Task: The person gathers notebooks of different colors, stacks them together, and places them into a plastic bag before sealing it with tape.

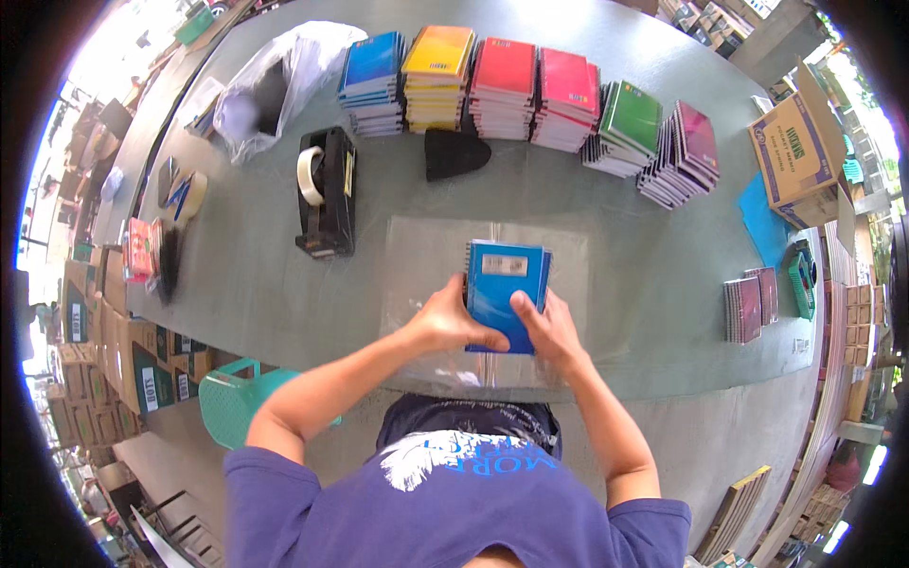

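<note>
Between both hands is a blue spiral notebook (505, 301) with a white label near its top; a second edge at its right suggests a stack of them. My left hand (453, 317) grips its left side, thumb across the lower cover. My right hand (549, 327) clasps the right side, thumb on top of the cover. Beneath lies a clear plastic sheet or bag (417, 256) on the table. Farther back, stacks of notebooks stand in a curved row: blue (371, 62), yellow (438, 52), red (505, 68), pinkish red (568, 80), green (632, 118) and maroon (696, 137).
A black tape dispenser (327, 194) stands left of the plastic, a black flat piece (454, 154) before the stacks. Crumpled plastic (294, 80) lies far left. At right are a cardboard box (797, 147), small maroon notebooks (743, 310) and a green basket (803, 279). A green stool (227, 402) stands below left.
</note>
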`<state>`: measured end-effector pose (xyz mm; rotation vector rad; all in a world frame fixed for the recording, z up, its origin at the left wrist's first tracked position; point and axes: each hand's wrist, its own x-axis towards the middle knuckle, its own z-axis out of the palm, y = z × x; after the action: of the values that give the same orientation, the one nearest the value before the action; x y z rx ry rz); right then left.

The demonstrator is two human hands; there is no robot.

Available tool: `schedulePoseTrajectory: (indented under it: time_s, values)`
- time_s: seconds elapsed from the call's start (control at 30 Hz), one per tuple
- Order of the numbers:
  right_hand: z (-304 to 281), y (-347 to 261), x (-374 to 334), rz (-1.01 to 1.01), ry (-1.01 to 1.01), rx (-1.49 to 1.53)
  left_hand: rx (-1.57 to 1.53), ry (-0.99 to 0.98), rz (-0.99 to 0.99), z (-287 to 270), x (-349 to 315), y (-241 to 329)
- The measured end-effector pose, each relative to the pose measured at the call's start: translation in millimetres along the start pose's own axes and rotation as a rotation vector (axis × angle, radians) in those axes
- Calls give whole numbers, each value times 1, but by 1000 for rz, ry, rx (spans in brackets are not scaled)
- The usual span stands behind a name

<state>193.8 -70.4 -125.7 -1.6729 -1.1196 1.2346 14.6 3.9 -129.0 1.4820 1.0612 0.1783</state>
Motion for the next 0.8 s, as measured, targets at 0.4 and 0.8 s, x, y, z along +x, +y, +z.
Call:
schedulePoseTrajectory:
  time_s: [0.4,0.8]
  values:
    - [-6,14,11,233,-117,-522,20,-73,-108,10,15,-7]
    - [-2,11,6,177,-52,-569,-199,166,-217,4,-13,-22]
